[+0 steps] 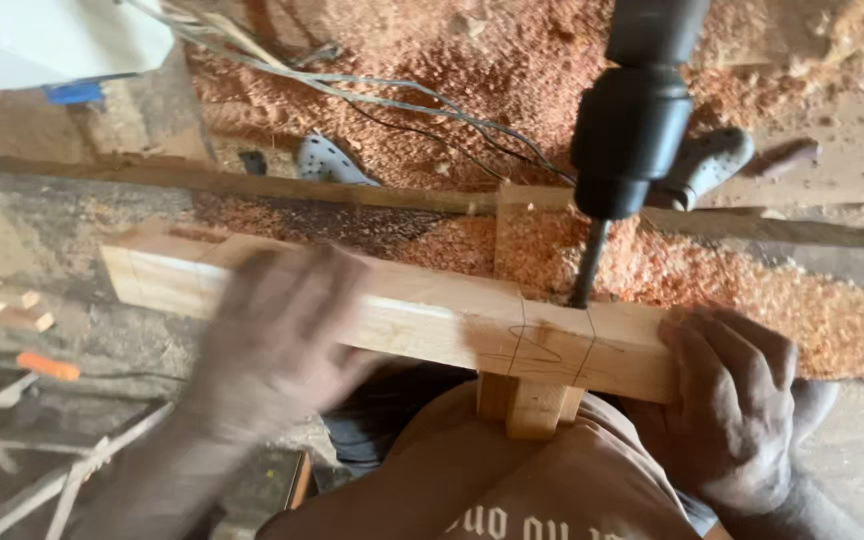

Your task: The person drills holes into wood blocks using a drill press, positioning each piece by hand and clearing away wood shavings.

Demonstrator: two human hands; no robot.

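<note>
Pale wooden beam (pixel 422 320) across the lap, pencil-marked. Drill bit (pixel 588 265) touching its far edge; black drill (pixel 632 110) cut off above. Left hand (pixel 272 345) blurred over beam, grip unreadable. Right hand (pixel 737 400) clamped on beam's end. Sawdust (pixel 712 270) crowding behind.

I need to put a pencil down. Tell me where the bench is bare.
Bare bench lies left of the wooden beam, behind the left hand. Crowded: sawdust heaps behind the beam around the drill bit, and the right hand covers the beam's right end.
</note>
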